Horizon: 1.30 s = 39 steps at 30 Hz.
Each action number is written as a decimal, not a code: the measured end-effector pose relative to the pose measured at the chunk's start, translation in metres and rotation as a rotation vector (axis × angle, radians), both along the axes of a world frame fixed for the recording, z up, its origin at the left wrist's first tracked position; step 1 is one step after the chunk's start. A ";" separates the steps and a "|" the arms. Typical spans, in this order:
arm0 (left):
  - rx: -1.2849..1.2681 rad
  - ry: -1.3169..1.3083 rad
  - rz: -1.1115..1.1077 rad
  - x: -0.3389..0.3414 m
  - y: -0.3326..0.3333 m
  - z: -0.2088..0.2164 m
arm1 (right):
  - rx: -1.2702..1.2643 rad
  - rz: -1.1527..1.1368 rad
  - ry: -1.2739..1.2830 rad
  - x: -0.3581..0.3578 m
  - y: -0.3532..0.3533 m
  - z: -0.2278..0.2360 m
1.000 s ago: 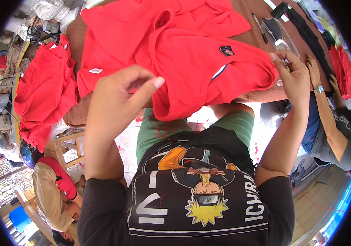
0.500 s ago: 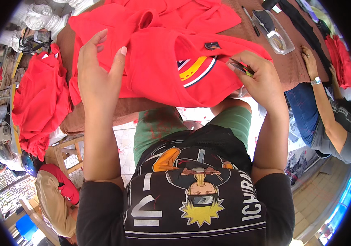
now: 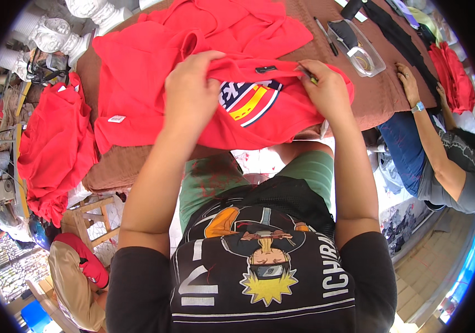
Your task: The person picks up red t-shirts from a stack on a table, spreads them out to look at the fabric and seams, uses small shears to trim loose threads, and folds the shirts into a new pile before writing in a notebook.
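- The red garment [image 3: 273, 126] lies at the centre of the frame.
- The left hand [image 3: 193, 91], a moment ago raised and open, is now at its cloth, fingers curled; whether they grip, I cannot tell.
- The right hand [image 3: 324, 89] pinches a small tool [image 3: 308, 75]; so both hands attend to one garment.

The red garment [image 3: 137, 94] is matt, soft-looking cloth. The brown table cover [image 3: 379, 100] is cloth with a crinkled surface. The tray [image 3: 380, 62] is clear, glossy plastic.
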<state>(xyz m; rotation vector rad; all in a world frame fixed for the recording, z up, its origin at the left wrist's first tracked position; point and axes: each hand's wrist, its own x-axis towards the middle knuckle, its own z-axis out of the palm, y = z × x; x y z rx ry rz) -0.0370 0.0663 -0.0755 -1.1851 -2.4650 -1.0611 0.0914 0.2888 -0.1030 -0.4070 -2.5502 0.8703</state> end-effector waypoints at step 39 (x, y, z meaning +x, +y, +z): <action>-0.163 -0.600 -1.069 0.079 -0.049 0.064 | -0.751 -0.510 0.725 0.041 0.074 0.037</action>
